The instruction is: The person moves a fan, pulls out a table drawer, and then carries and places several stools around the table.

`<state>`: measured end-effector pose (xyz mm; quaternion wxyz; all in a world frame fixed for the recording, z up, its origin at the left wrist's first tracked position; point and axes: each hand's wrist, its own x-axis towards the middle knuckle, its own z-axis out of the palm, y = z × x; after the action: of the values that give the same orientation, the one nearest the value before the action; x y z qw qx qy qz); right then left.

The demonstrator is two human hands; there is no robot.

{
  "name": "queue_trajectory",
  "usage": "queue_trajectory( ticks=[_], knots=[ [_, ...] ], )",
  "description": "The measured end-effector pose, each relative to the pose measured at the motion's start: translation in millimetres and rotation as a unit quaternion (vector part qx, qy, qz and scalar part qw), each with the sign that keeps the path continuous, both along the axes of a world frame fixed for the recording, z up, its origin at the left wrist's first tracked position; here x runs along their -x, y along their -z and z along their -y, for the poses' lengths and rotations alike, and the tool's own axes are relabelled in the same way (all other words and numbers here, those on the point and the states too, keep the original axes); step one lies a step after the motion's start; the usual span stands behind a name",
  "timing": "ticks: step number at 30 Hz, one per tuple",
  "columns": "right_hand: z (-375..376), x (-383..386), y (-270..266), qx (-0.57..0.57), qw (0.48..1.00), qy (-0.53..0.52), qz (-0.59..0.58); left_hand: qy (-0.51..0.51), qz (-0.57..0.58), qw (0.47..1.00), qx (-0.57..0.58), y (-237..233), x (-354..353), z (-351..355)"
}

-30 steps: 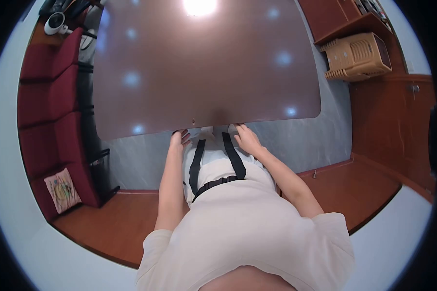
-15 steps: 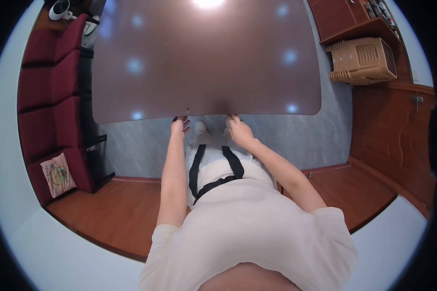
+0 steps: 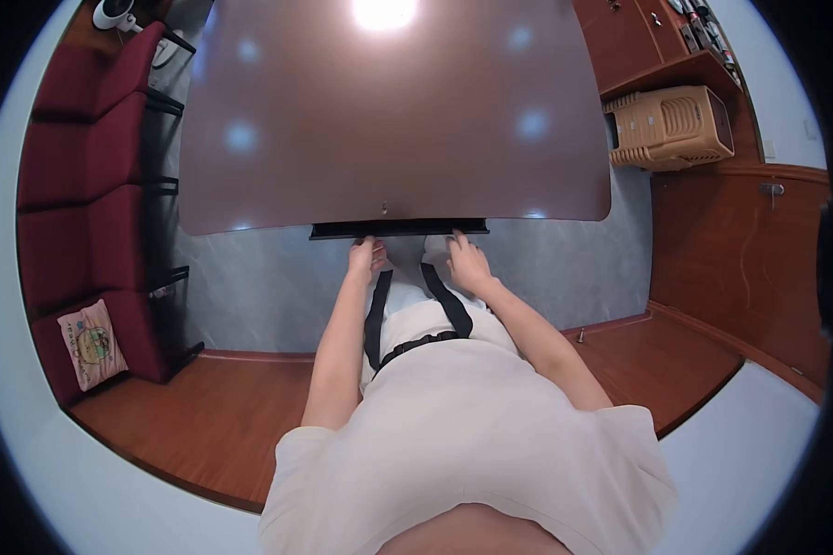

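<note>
Both left hand [image 3: 367, 255] and right hand [image 3: 470, 265] touch a half-hidden black drawer [image 3: 407, 228]; grips unclear.

In front of me, the brown table [image 3: 393, 148] is showing a smooth, glossy surface and is reflecting the lamps as a white glare and soft bluish spots. The black drawer [image 3: 326, 231] below its edge is looking smooth; whether it is metal or plastic, I am not able to tell. The dark red seats [image 3: 55, 242] are appearing as matt cloth, and the printed cushion [image 3: 93, 344] is also looking like soft cloth. The tan stack [image 3: 671, 128] is looking like moulded plastic. The grey floor [image 3: 250, 287] is shining softly under its pale veins. The reddish door [image 3: 713, 254] is looking like polished wood, its handle [image 3: 771, 189] like metal. The cream shirt [image 3: 463, 407] is showing matt cloth.
</note>
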<state>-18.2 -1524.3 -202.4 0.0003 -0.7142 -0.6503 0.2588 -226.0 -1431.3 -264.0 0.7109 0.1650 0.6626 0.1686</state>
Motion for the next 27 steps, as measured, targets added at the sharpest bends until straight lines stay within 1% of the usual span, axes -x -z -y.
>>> queue_trajectory(
  ticks=[1, 2, 3, 4, 5, 6, 7, 8, 9, 11, 12, 14, 15, 17, 21, 23, 24, 26, 27],
  knots=[
    [1, 2, -1, 0.001, 1.0, 0.02, -0.011, 0.036, -0.001, 0.999, -0.039, -2, 4, 3],
    [-1, 0, 0, -0.003, 0.999, 0.038, -0.024, 0.034, 0.0, 0.999, -0.04, -7, 8, 2],
    [-4, -8, 0, -0.003, 0.999, 0.034, -0.023, 0.157, -0.121, 0.968, -0.156, -15, 10, 0],
    [-6, -10, 1, 0.02, 0.997, 0.068, -0.022, 0.273, -0.236, 0.894, -0.264, -22, 15, -1],
    [-8, -12, 3, 0.045, 0.994, 0.1, -0.022, 0.271, -0.238, 0.895, -0.261, -28, 20, -2],
    [-10, -15, 5, 0.048, 0.994, 0.096, -0.024, 0.313, -0.293, 0.827, -0.364, -34, 26, -3],
    [-12, -18, 6, 0.086, 0.99, 0.108, -0.024, 0.35, -0.343, 0.741, -0.46, -39, 30, -6],
    [-16, -23, 9, 0.123, 0.985, 0.121, -0.023, 0.38, -0.355, 0.729, -0.445, -33, 34, -10],
    [-20, -29, 13, 0.121, 0.985, 0.121, -0.023, 0.379, -0.357, 0.728, -0.446, -27, 39, -13],
    [-26, -42, 25, 0.191, 0.975, 0.109, 0.002, 0.503, -0.437, 0.613, -0.425, -17, 43, -19],
    [-26, -48, 34, 0.19, 0.976, 0.109, 0.002, 0.503, -0.437, 0.613, -0.425, -19, 41, -22],
    [-33, -53, 45, 0.207, 0.974, 0.085, 0.032, 0.564, -0.456, 0.599, -0.339, -23, 42, -30],
    [-39, -53, 46, 0.207, 0.974, 0.084, 0.031, 0.563, -0.458, 0.599, -0.338, -25, 41, -36],
    [-49, -52, 44, 0.294, 0.949, 0.109, 0.025, 0.6, -0.439, 0.626, -0.234, -24, 38, -47],
    [-43, -50, 38, 0.309, 0.945, 0.103, 0.025, 0.591, -0.454, 0.624, -0.235, -15, 38, -43],
    [-36, -51, 34, 0.211, 0.974, 0.076, 0.034, 0.577, -0.452, 0.608, -0.305, -18, 43, -42],
    [-33, -49, 29, 0.212, 0.974, 0.077, 0.034, 0.578, -0.452, 0.608, -0.305, -22, 46, -41],
    [-25, -45, 14, 0.158, 0.985, 0.065, 0.04, 0.526, -0.462, 0.584, -0.411, -28, 52, -34],
    [-21, -44, 11, 0.157, 0.985, 0.065, 0.04, 0.526, -0.462, 0.584, -0.411, -27, 55, -32]
  ],
)
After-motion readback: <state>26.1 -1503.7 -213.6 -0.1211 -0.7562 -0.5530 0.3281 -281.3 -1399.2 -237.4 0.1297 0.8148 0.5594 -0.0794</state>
